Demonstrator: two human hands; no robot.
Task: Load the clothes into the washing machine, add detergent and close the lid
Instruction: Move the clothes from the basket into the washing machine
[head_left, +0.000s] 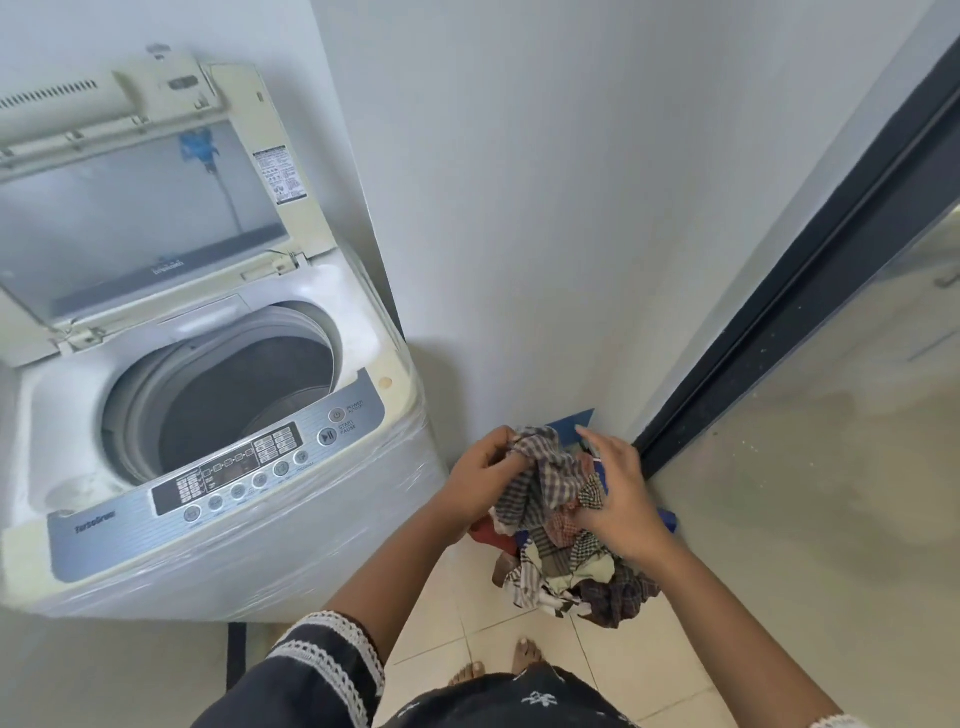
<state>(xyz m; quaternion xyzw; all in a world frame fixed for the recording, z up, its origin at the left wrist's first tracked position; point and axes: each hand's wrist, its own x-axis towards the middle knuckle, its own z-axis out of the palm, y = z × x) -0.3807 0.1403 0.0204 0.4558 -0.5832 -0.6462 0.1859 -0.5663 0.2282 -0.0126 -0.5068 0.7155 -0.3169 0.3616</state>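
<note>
A white top-loading washing machine (358, 332) stands at the left with its lid (140, 208) raised and its dark drum (244, 395) showing nothing inside. To its right, a heap of checked and patterned clothes (571, 561) lies on the floor over a blue container (571, 423) that is mostly hidden. My left hand (480, 475) grips a checked cloth (545, 473) lifted from the heap. My right hand (621, 491) holds the clothes from the right side, fingers curled into the fabric.
A white wall (571, 208) rises right behind the clothes. A dark sliding-door frame (789, 312) with glass runs diagonally at the right. My bare feet (498, 670) stand on beige floor tiles below the heap. The machine's control panel (234, 467) faces me.
</note>
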